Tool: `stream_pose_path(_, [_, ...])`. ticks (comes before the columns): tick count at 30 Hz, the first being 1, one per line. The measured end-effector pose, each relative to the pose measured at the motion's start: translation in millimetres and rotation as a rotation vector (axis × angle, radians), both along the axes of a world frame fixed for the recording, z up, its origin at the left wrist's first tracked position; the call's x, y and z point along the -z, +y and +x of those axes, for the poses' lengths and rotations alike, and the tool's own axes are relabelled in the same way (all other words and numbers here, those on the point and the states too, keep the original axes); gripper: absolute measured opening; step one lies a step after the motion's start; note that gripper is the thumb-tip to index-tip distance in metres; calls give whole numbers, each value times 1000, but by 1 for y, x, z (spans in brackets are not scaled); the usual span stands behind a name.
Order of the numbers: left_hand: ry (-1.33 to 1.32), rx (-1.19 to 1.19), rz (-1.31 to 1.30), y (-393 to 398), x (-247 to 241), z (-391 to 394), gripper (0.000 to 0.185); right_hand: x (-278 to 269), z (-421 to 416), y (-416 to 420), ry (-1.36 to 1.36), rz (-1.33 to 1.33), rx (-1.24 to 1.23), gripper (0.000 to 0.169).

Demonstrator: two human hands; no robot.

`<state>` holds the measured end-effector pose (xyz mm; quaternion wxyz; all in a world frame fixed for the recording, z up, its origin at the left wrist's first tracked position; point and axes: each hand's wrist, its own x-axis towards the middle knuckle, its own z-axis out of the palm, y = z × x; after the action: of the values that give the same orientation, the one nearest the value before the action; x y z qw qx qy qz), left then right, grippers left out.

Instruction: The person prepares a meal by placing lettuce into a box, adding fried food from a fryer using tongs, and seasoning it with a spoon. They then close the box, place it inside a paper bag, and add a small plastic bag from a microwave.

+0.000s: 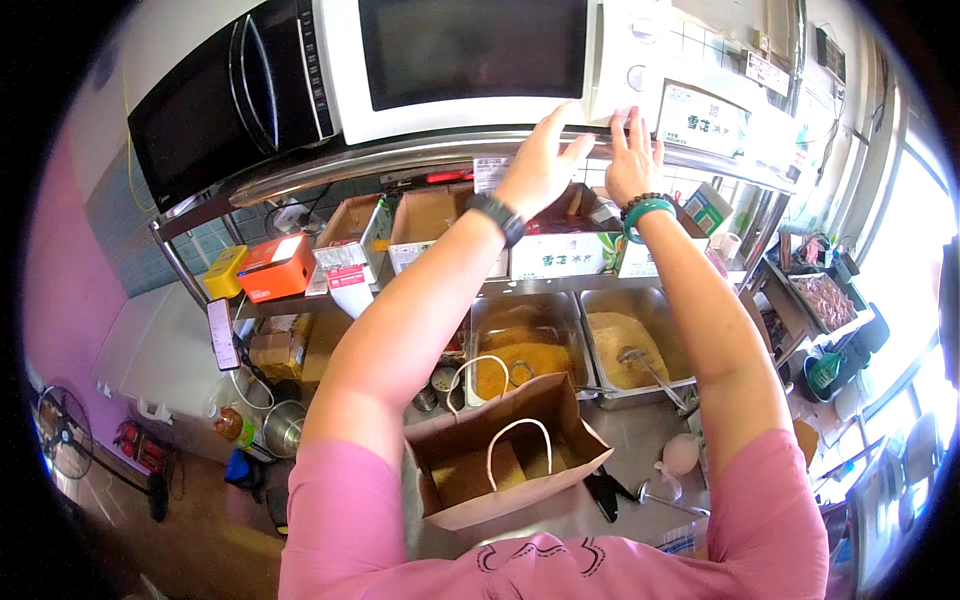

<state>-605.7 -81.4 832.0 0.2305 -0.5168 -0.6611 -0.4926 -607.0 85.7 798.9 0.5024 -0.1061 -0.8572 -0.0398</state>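
Both my hands reach up to the white microwave oven (465, 112) on the upper steel shelf. My left hand (544, 169) holds nothing; its fingertips are at the oven's lower edge, near the right end of the door. My right hand (634, 169) is spread with its fingers up against the bottom of the control panel, below the dials; whether it presses a button I cannot tell. Below my arms a brown paper bag (510, 499) with white cord handles stands open on the steel counter (480, 536). Its inside is partly visible and shows a brown, box-like shape.
A black microwave oven (202, 105) stands at left. Open cardboard boxes (562, 255) line the lower shelf. Behind the bag are steel pans of orange powder (525, 360) and pale powder (622, 345). Black-handled scissors (604, 491) and a ladle (667, 501) lie right of the bag.
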Motion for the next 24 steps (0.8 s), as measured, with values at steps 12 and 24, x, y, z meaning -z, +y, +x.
stream_pose_path(12, [61,-207,347,77,-68,-26,29,-7,8,-9,19,36,-51,59])
stream_pose_path(24, [38,-187,751,-214,-46,181,36,-60,-4,-40,330,127,-535,34])
